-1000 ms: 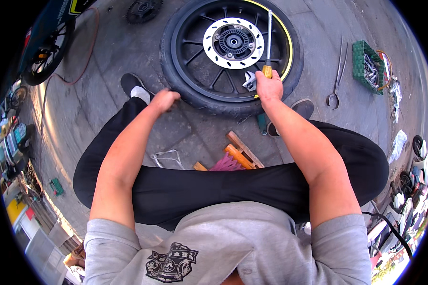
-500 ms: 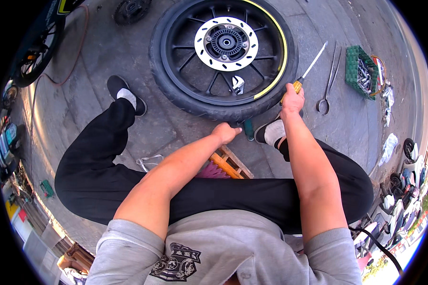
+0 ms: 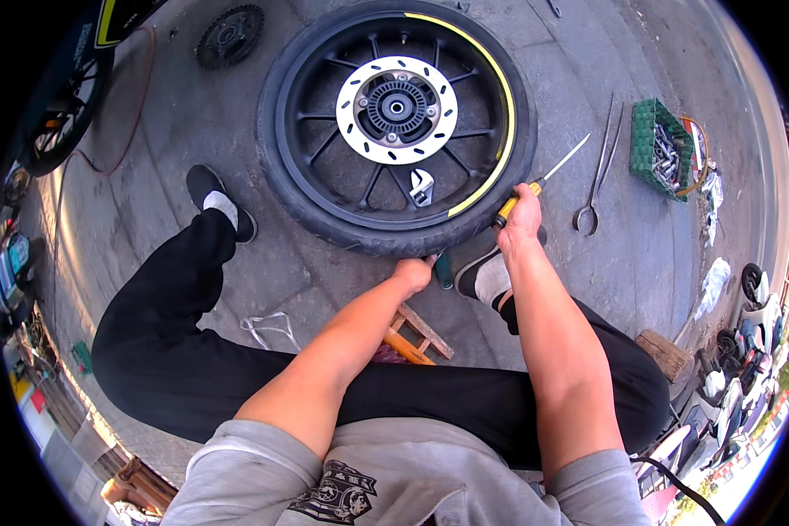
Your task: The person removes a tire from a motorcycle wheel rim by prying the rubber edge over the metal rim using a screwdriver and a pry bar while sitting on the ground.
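Observation:
A spoked motorcycle wheel with a black tyre point(image 3: 282, 167) and a slotted brake disc point(image 3: 351, 131) lies flat before me. My right hand point(image 3: 523, 215) grips a screwdriver point(image 3: 507, 209) by its yellow handle at the tyre's near right edge; its blade points up and to the right. My left hand point(image 3: 415, 273) is closed just below the tyre's near edge, beside a dark green object point(image 3: 444, 273) on the ground. Whatever its fingers pinch is too small to name. Among the spokes, an adjustable wrench point(image 3: 422, 188) rests with its head showing.
Right of the wheel lies a long two-armed metal tool point(image 3: 588, 215); beyond it stands a green woven basket point(image 3: 644, 149) of metal parts. A sprocket point(image 3: 229, 37) lies far left. A wooden frame point(image 3: 425, 331) and white strap point(image 3: 272, 326) are near my legs; a wood block point(image 3: 664, 356) sits right.
The view has shifted, so the wheel appears lower and further left. My left hand has moved slightly right toward the green object. My right hand has drawn the screwdriver nearer and leftward.

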